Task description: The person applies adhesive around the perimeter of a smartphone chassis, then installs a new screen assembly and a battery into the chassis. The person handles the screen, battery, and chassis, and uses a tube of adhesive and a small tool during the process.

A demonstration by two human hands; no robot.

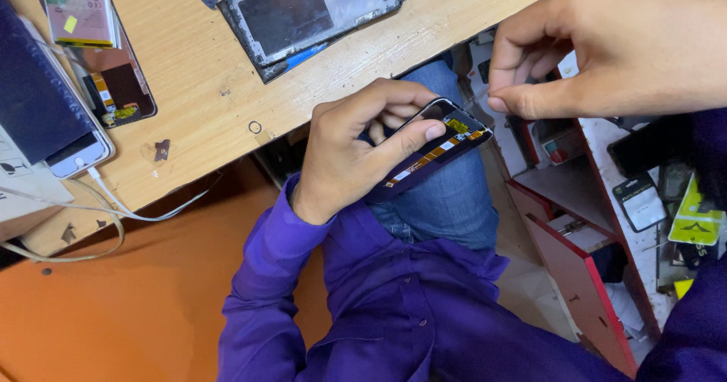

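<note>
My left hand (356, 151) grips an opened dark phone body (443, 143) by its edges, holding it tilted above my lap. Inside it show orange flex strips and a yellow patch. My right hand (606, 45) hovers just above the phone's far end. Its thumb and forefinger are pinched on a thin pale strip (483, 94) that is too small to identify. Purple sleeves cover both arms, and blue jeans lie under the phone.
A wooden table (204, 71) carries a stripped grey device shell (310, 11), a phone panel with exposed parts (117, 87), a white phone (76, 155) with a white cable (113, 208), and a pink packet (76, 7). A red-and-white open drawer unit (575, 215) with small packets stands at the right. Orange floor lies below.
</note>
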